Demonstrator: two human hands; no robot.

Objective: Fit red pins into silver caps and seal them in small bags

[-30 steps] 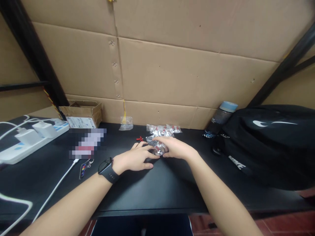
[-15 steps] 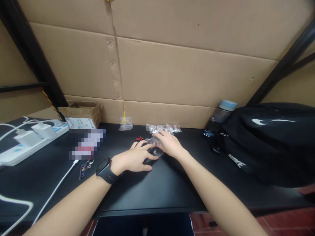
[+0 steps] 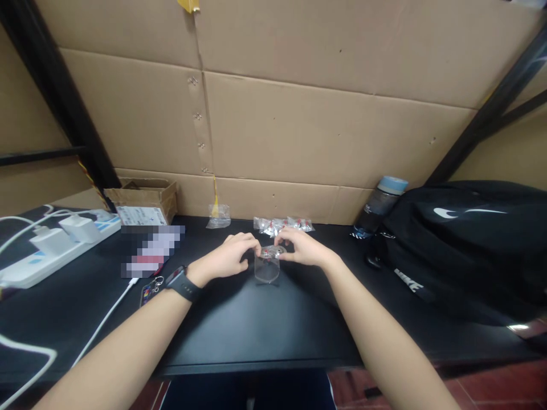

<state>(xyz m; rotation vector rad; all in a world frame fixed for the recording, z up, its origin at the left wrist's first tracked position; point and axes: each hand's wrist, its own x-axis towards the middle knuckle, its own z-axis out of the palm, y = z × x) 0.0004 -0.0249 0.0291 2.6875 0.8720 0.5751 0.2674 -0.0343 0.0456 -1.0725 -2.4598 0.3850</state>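
A small clear plastic bag (image 3: 267,272) is in front of me on the dark table, with red and silvery bits gathered at its far end. My left hand (image 3: 228,257), a dark watch (image 3: 183,283) on its wrist, has its bent fingers at the bag's upper left corner; its thumb sits a little off to the side. At the bag's upper right, my right hand (image 3: 304,249) grips the edge between thumb and fingers. Just beyond lies a row of similar clear bags (image 3: 284,224) with red bits inside, partly covered by my right fingers.
To the left are a white power strip (image 3: 60,250) with chargers, a cardboard box (image 3: 149,196), a blurred-out flat object (image 3: 156,250) and a keychain (image 3: 150,290). An empty clear bag (image 3: 219,216) lies at the back. A bottle (image 3: 380,205) and black backpack (image 3: 465,250) stand at right.
My hands have drawn apart to the two sides of the bag, which now shows flat between them, its clear end toward me. The red strips by my left hand are hidden now.
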